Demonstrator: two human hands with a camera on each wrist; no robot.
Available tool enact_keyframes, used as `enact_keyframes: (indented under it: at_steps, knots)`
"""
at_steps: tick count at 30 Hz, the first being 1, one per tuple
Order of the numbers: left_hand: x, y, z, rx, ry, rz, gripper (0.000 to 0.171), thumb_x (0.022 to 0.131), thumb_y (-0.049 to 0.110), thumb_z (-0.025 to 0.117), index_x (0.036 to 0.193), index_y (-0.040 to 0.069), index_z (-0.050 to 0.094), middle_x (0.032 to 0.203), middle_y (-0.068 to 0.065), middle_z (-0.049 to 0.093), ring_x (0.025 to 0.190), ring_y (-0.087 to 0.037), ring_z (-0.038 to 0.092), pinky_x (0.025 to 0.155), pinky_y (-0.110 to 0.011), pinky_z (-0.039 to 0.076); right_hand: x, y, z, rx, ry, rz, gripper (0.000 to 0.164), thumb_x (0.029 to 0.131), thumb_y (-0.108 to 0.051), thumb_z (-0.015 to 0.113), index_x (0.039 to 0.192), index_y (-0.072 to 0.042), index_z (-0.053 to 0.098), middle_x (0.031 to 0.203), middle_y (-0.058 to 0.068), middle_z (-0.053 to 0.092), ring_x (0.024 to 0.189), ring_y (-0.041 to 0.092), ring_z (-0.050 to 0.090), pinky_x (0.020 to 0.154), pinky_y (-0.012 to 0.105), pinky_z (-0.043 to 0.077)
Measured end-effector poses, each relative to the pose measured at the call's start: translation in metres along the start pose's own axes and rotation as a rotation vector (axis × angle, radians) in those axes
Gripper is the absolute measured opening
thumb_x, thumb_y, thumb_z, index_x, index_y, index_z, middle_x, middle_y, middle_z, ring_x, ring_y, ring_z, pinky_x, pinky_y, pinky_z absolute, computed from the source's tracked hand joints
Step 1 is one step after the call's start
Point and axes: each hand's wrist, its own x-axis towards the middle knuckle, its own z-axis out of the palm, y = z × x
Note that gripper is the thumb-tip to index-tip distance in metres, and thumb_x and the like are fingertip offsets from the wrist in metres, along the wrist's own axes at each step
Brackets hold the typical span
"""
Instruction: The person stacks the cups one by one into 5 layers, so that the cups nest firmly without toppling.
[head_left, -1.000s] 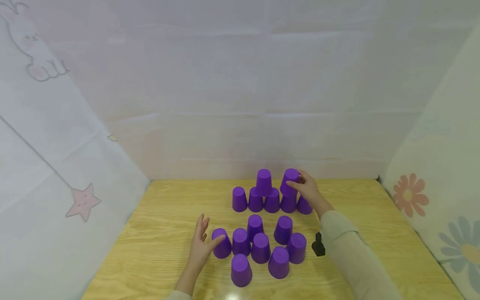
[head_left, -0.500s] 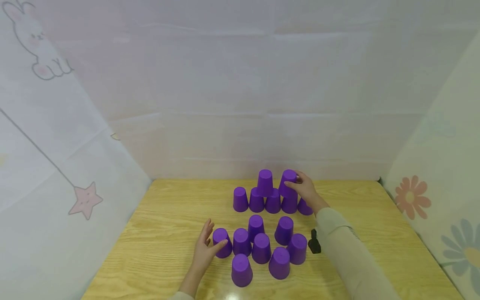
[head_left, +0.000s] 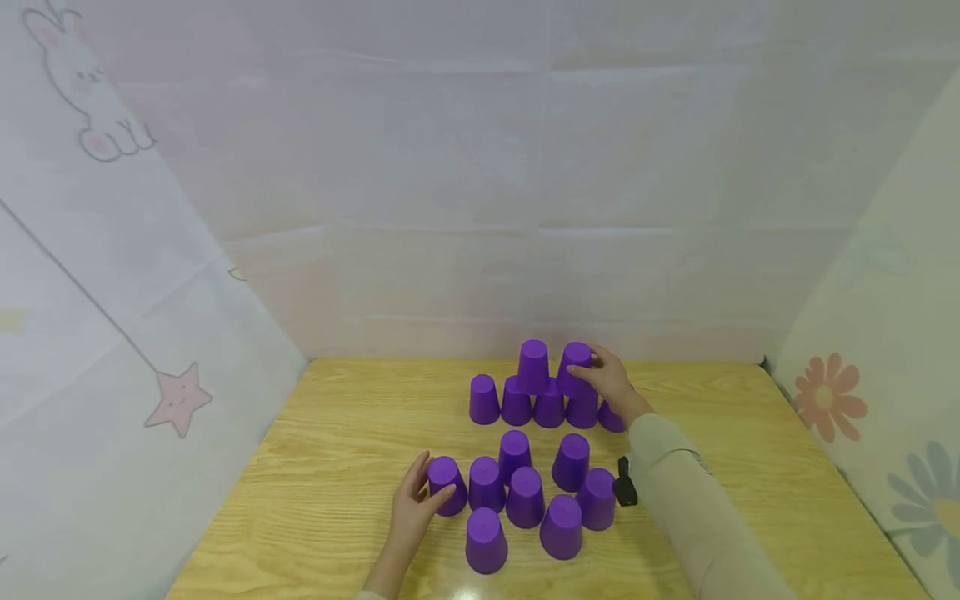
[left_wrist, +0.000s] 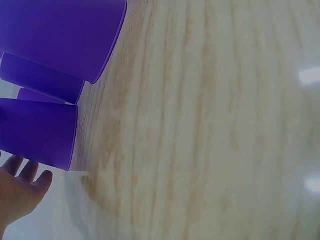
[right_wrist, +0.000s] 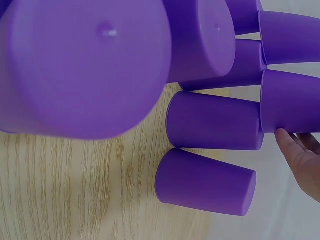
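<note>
Purple cups stand upside down in two groups. At the back, my right hand [head_left: 607, 379] holds an upper cup [head_left: 574, 367], thumb on its near side and fingers behind. That cup is over the back row beside another raised cup [head_left: 533, 367]. In the right wrist view my right hand [right_wrist: 302, 160] has its fingertips at the side of the held cup [right_wrist: 290, 102]. My left hand [head_left: 412, 504] is beside the leftmost front cup [head_left: 446, 483], thumb across its front and fingers along its left. The left wrist view shows my left fingers [left_wrist: 30, 175] spread close to a cup [left_wrist: 37, 132].
Several more cups, such as one near the front [head_left: 486, 542], stand between my arms on the wooden table [head_left: 322, 467]. A small black object [head_left: 625, 483] shows beside my right sleeve. A light cloth wall [head_left: 450, 275] rises behind the table.
My left hand has moved in closer around the leftmost front cup. The held upper cup has shifted slightly left, toward the other raised cup. The view has turned a little.
</note>
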Motion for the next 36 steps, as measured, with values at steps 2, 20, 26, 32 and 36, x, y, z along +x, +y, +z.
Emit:
enact_keyframes:
  at_steps: [2, 20, 26, 32, 36]
  knots:
    - [-0.0010, -0.0004, -0.0003, 0.000, 0.005, -0.012, 0.067, 0.071, 0.007, 0.070, 0.127, -0.004, 0.036, 0.122, -0.024, 0.042, 0.112, -0.040, 0.037, 0.092, -0.053, 0.027, 0.0002, -0.0002, 0.0009, 0.000, -0.003, 0.002, 0.057, 0.080, -0.015, 0.062, 0.129, -0.003, 0.035, 0.124, 0.022, 0.040, 0.114, 0.036, 0.035, 0.091, 0.046, 0.033]
    - [0.0002, -0.0074, 0.0035, -0.020, 0.009, -0.061, 0.060, 0.069, 0.006, 0.071, 0.123, 0.000, 0.045, 0.117, -0.019, 0.049, 0.108, -0.031, 0.044, 0.091, -0.042, 0.035, 0.0064, 0.0020, 0.0040, -0.008, 0.022, 0.002, 0.058, 0.079, -0.013, 0.062, 0.130, -0.004, 0.034, 0.124, 0.024, 0.039, 0.114, 0.037, 0.035, 0.092, 0.048, 0.030]
    - [0.0011, -0.0074, 0.0036, -0.024, 0.016, -0.049, 0.058, 0.069, 0.005, 0.071, 0.121, 0.000, 0.046, 0.115, -0.018, 0.050, 0.106, -0.030, 0.045, 0.089, -0.042, 0.036, 0.0054, 0.0027, 0.0010, 0.005, 0.021, 0.000, 0.062, 0.080, -0.013, 0.062, 0.132, -0.004, 0.030, 0.126, 0.024, 0.037, 0.113, 0.037, 0.035, 0.092, 0.048, 0.031]
    - [0.0002, -0.0063, 0.0028, -0.030, 0.016, -0.043, 0.057, 0.069, 0.005, 0.071, 0.120, -0.001, 0.047, 0.115, -0.018, 0.051, 0.106, -0.030, 0.046, 0.088, -0.042, 0.037, -0.0005, 0.0045, -0.0024, -0.011, 0.003, -0.006, 0.065, 0.081, -0.014, 0.060, 0.135, -0.005, 0.025, 0.130, 0.023, 0.032, 0.116, 0.038, 0.031, 0.094, 0.047, 0.028]
    - [0.0000, -0.0057, 0.0020, -0.041, 0.017, -0.046, 0.056, 0.069, 0.004, 0.071, 0.120, -0.002, 0.047, 0.114, -0.018, 0.052, 0.105, -0.030, 0.046, 0.088, -0.041, 0.038, -0.0033, 0.0057, -0.0051, -0.007, 0.005, -0.024, 0.065, 0.080, -0.016, 0.062, 0.134, -0.004, 0.027, 0.130, 0.024, 0.031, 0.116, 0.038, 0.030, 0.094, 0.046, 0.028]
